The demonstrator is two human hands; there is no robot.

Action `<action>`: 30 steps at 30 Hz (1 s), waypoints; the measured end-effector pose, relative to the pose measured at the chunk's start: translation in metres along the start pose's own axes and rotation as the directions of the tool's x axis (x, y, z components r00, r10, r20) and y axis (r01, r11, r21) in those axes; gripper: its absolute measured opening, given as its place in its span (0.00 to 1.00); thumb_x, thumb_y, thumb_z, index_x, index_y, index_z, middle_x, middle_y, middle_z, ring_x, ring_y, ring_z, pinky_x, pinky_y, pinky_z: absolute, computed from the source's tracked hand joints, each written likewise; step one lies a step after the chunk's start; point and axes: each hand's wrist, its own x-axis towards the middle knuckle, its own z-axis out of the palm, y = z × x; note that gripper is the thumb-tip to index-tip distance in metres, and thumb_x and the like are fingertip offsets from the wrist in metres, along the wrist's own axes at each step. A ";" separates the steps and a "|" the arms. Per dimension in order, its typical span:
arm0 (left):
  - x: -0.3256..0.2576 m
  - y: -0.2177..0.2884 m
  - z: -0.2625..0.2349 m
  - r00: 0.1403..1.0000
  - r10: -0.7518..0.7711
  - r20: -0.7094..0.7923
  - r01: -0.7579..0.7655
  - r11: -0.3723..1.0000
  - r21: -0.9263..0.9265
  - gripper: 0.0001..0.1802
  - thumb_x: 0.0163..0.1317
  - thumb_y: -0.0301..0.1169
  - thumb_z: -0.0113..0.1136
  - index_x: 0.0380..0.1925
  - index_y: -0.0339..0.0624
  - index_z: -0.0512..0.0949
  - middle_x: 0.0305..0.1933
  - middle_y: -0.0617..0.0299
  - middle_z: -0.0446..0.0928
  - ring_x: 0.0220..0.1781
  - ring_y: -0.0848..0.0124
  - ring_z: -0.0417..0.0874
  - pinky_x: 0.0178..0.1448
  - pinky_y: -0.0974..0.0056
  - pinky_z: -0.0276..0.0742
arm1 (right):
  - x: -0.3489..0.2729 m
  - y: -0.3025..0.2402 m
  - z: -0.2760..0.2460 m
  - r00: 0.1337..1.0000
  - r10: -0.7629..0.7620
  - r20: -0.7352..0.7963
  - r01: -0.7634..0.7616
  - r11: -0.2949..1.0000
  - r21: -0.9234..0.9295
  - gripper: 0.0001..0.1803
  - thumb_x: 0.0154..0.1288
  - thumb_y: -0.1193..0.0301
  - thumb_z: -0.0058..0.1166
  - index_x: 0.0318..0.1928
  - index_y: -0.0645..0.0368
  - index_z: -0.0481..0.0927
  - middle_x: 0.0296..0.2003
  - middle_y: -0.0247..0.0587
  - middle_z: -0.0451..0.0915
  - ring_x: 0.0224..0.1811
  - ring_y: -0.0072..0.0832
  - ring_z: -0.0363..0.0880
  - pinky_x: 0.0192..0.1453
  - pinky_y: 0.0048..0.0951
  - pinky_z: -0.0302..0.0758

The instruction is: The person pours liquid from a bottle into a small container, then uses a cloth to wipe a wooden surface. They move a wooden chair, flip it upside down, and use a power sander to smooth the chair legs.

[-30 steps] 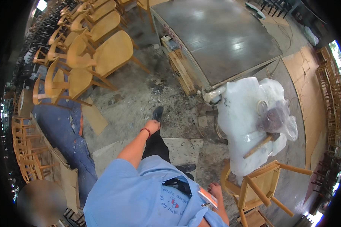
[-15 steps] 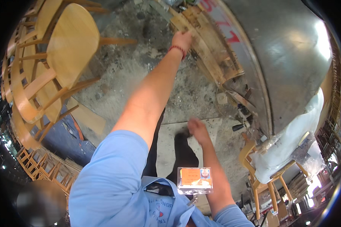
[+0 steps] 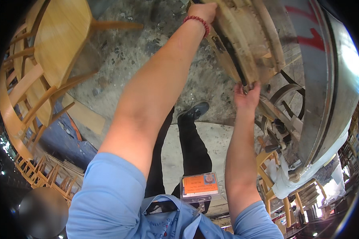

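My left hand on the far end of the wooden frame, right hand at its near end, table right of both, chairs left.

stained concrete floor: pale wooden chairs stand on it, flat cardboard piece alongside

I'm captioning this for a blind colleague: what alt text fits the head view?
Seen from above, a person grips a curved wooden frame with both hands, the left hand at its far end and the right hand at its near end, beside a grey table. Wooden chairs stand at left on the concrete floor.
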 end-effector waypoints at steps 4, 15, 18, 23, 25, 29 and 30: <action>-0.025 0.032 0.019 0.962 0.256 0.092 -0.194 0.881 -0.432 0.17 0.68 0.44 0.56 0.36 0.39 0.77 0.24 0.59 0.77 0.23 0.68 0.79 0.30 0.64 0.78 | -0.011 -0.036 0.005 0.973 -0.222 0.069 0.210 0.967 0.144 0.20 0.73 0.58 0.44 0.54 0.60 0.72 0.43 0.42 0.75 0.44 0.34 0.78 0.48 0.35 0.81; -0.010 -0.049 0.037 0.558 0.504 0.659 -0.771 0.021 0.637 0.15 0.63 0.37 0.59 0.46 0.42 0.81 0.43 0.56 0.82 0.46 0.57 0.82 0.49 0.54 0.77 | -0.036 -0.094 0.031 0.875 -0.480 0.068 0.424 0.824 0.375 0.12 0.73 0.71 0.40 0.45 0.68 0.73 0.41 0.47 0.79 0.43 0.38 0.81 0.47 0.36 0.84; -0.018 -0.062 0.046 0.638 0.473 0.608 -0.599 -0.192 0.778 0.18 0.62 0.40 0.59 0.48 0.46 0.81 0.49 0.56 0.81 0.54 0.55 0.79 0.56 0.52 0.74 | -0.042 -0.094 0.040 0.880 -0.467 0.085 0.392 0.816 0.424 0.13 0.74 0.71 0.41 0.46 0.69 0.73 0.42 0.47 0.79 0.44 0.38 0.81 0.48 0.36 0.85; -0.019 -0.046 0.072 0.519 0.676 0.523 -0.546 -0.209 0.811 0.19 0.62 0.39 0.53 0.51 0.45 0.79 0.54 0.55 0.77 0.60 0.58 0.73 0.60 0.55 0.66 | -0.051 -0.097 0.046 0.856 -0.509 0.091 0.425 0.792 0.439 0.17 0.76 0.68 0.41 0.53 0.69 0.73 0.44 0.48 0.79 0.45 0.39 0.81 0.48 0.37 0.86; -0.004 -0.026 0.069 0.418 0.808 0.416 -0.501 -0.177 0.847 0.21 0.65 0.42 0.52 0.53 0.46 0.78 0.59 0.53 0.75 0.65 0.56 0.70 0.63 0.52 0.65 | -0.061 -0.094 0.052 0.882 -0.470 0.025 0.403 0.781 0.477 0.18 0.76 0.67 0.40 0.54 0.68 0.73 0.46 0.48 0.79 0.45 0.39 0.82 0.48 0.37 0.86; 0.046 0.025 0.040 0.499 0.556 0.664 -0.701 -0.190 0.687 0.31 0.61 0.52 0.59 0.62 0.52 0.74 0.67 0.54 0.72 0.71 0.58 0.68 0.72 0.50 0.58 | -0.058 -0.078 0.046 0.884 -0.444 0.147 0.336 0.822 0.459 0.18 0.76 0.65 0.42 0.53 0.67 0.74 0.47 0.47 0.79 0.45 0.37 0.81 0.49 0.37 0.85; 0.053 0.039 0.041 0.516 0.504 0.693 -0.733 -0.158 0.661 0.30 0.61 0.52 0.59 0.61 0.52 0.74 0.67 0.54 0.72 0.70 0.58 0.68 0.72 0.51 0.59 | -0.056 -0.073 0.044 0.895 -0.428 0.124 0.332 0.826 0.457 0.17 0.76 0.65 0.43 0.53 0.67 0.75 0.48 0.47 0.79 0.45 0.36 0.82 0.49 0.37 0.85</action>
